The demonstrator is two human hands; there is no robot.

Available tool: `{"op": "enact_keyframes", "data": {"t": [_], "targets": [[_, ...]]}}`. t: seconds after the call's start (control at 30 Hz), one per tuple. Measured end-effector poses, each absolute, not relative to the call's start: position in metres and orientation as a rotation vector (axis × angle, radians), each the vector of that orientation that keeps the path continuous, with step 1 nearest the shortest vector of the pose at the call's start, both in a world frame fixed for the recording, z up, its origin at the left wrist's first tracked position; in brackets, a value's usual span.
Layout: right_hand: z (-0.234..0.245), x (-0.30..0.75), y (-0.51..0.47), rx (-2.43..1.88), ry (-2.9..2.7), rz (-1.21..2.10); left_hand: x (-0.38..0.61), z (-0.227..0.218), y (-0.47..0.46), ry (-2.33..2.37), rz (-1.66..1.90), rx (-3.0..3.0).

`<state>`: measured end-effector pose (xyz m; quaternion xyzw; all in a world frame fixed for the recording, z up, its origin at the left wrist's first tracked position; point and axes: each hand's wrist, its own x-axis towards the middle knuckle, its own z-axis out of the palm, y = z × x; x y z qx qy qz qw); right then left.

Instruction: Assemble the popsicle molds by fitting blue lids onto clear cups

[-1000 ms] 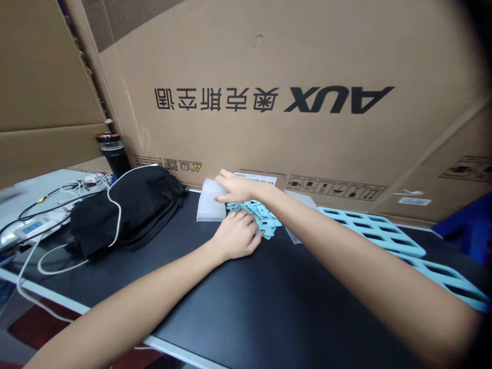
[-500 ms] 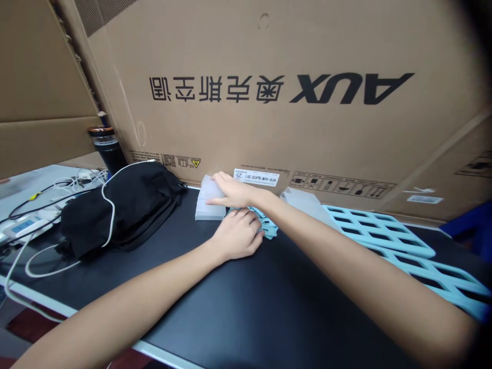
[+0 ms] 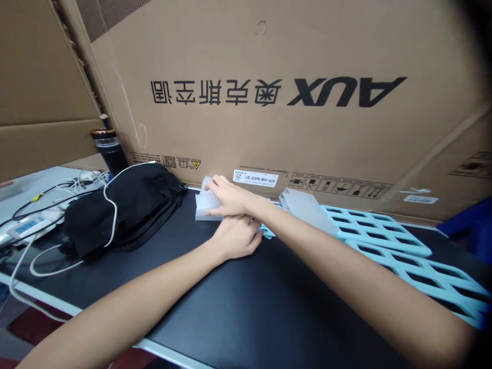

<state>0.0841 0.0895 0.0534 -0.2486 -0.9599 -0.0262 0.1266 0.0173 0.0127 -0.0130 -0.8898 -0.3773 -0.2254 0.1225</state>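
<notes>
The clear box [image 3: 203,205] sits at the back of the black table [image 3: 246,297], touching the big cardboard box [image 3: 269,102]. My right hand [image 3: 226,197] lies flat on it, fingers spread, not gripping. My left hand [image 3: 236,237] presses the blue pieces [image 3: 266,231], loosely curled. I should hold the box steady and slide gently.
</notes>
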Motion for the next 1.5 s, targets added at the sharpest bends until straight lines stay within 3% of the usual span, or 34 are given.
{"op": "enact_keyframes", "data": {"t": [0.47, 0.73, 0.97, 1.2, 1.33, 1.5], "targets": [[0.063, 0.091, 0.072, -0.982, -2.689, -0.124, 0.016, -0.011, 0.011, -1.138, -0.619, -2.606], [0.095, 0.230, 0.052, -1.254, -2.241, -0.252, 0.016, -0.007, 0.009, -1.119, -0.615, -2.602], [0.046, 0.378, 0.012, -1.753, -1.830, 0.011, 0.016, -0.012, 0.008, -1.138, -0.639, -2.604], [0.017, 0.366, -0.005, -1.770, -1.948, 0.302, -0.010, 0.014, 0.012, -0.981, -0.818, -2.447], [0.023, 0.342, 0.004, -1.681, -2.195, 0.299, -0.063, 0.024, 0.013, -1.270, -0.866, -2.261], [0.018, 0.324, 0.019, -1.478, -2.297, 0.252, -0.108, 0.005, 0.015, -1.746, -0.691, -2.307]]}}
